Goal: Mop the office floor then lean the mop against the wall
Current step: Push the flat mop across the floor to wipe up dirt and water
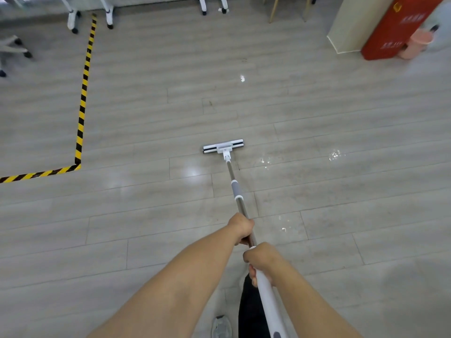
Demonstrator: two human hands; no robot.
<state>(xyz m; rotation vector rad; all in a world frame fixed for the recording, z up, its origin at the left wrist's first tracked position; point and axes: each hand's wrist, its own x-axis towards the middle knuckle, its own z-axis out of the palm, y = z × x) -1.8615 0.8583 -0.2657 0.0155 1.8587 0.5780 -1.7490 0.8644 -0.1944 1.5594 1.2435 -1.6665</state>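
Grey floor (146, 118) open round mop (223, 147), striped tape (83, 101) leftward, left hand (240, 228), right hand (260, 261) tight round pole (240, 206)

The red cabinet (393, 32) bears yellow marks, perhaps characters, too blurred to read

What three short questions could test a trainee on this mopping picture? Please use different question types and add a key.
1. True or false: the mop head rests on the floor.
2. Which hand grips the pole nearer the mop head? A: left hand. B: right hand.
3. Fill in: the yellow-black tape lies on the person's ____ side of the mop head.

Key: 1 true; 2 A; 3 left.
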